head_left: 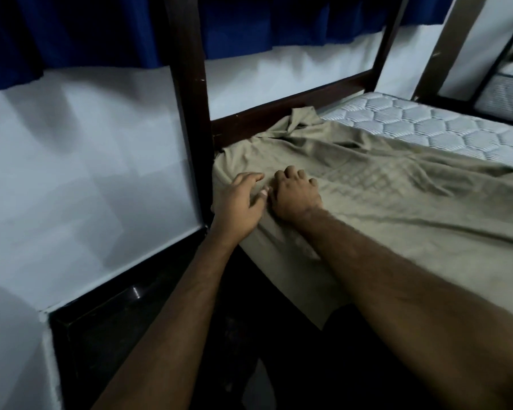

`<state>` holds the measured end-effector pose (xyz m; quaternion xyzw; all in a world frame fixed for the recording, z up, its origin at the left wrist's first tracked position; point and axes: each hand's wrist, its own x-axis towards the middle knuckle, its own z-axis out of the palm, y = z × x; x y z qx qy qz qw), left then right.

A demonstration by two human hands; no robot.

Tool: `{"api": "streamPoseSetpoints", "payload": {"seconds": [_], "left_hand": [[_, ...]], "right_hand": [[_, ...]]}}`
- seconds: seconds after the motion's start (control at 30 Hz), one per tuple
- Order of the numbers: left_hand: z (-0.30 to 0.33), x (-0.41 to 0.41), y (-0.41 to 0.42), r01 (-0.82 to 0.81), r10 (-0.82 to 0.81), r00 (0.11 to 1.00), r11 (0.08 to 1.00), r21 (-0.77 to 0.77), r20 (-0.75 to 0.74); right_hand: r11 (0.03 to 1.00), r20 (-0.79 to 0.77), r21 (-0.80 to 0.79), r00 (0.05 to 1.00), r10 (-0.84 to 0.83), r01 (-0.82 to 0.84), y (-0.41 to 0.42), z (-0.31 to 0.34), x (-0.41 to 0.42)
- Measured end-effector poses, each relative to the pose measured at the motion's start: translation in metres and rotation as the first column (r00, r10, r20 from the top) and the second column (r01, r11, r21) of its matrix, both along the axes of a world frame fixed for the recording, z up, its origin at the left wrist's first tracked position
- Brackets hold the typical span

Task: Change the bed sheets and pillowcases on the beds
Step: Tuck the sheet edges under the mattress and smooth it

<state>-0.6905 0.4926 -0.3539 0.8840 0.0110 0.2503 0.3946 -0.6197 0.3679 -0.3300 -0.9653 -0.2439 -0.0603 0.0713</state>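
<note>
An olive-green sheet (382,196) covers the near part of a quilted white mattress (444,125) on the lower bunk. Its far corner is bunched against the dark headboard rail (285,109). My left hand (237,202) lies on the sheet at the mattress's near-left corner, fingers spread and fairly straight. My right hand (296,193) sits just right of it, knuckles up, fingers curled down into the fabric. Whether it holds a fold of cloth is hidden under the hand.
A dark wooden bunk post (187,93) rises right beside the corner. Behind it are a white wall (80,161) and a blue curtain (71,28). Another bed frame and mattress (504,96) stand at the far right. The floor below is dark.
</note>
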Motion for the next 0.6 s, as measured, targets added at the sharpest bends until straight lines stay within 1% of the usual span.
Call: {"api": "streamPoseSetpoints", "payload": {"seconds": [0.07,0.17,0.23,0.3,0.37,0.43,0.5,0.6], "left_hand": [[0.000,0.015,-0.017,0.032,-0.023,0.996,0.994,0.101,-0.085],[-0.006,0.037,-0.049,0.107,-0.057,0.979,0.961,0.256,-0.194],[-0.013,0.045,-0.065,0.135,-0.032,0.969,0.898,0.418,-0.246],[-0.019,0.058,-0.075,0.119,0.018,0.970,0.836,0.536,-0.243],[-0.024,0.068,-0.078,0.104,0.067,0.965,0.788,0.607,-0.252],[-0.027,0.079,-0.079,0.102,0.108,0.956,0.753,0.650,-0.274],[-0.027,0.091,-0.078,0.094,0.146,0.943,0.746,0.660,-0.299],[-0.029,0.095,-0.079,0.083,0.169,0.941,0.722,0.686,-0.292]], "right_hand": [[0.999,-0.019,0.020,0.999,-0.026,0.026,-0.025,-0.006,-0.003],[0.987,-0.028,0.108,0.993,-0.117,0.119,-0.060,-0.023,-0.005],[0.974,-0.045,0.148,0.985,-0.168,0.173,-0.076,-0.033,-0.005],[0.976,-0.080,0.151,0.986,-0.147,0.158,-0.088,-0.038,0.005],[0.979,-0.116,0.145,0.985,-0.125,0.141,-0.097,-0.043,0.018],[0.970,-0.097,0.162,0.982,-0.165,0.179,-0.101,-0.049,0.031],[0.961,-0.068,0.168,0.975,-0.211,0.219,-0.097,-0.055,0.044],[0.955,-0.059,0.157,0.967,-0.247,0.253,-0.090,-0.060,0.053]]}}
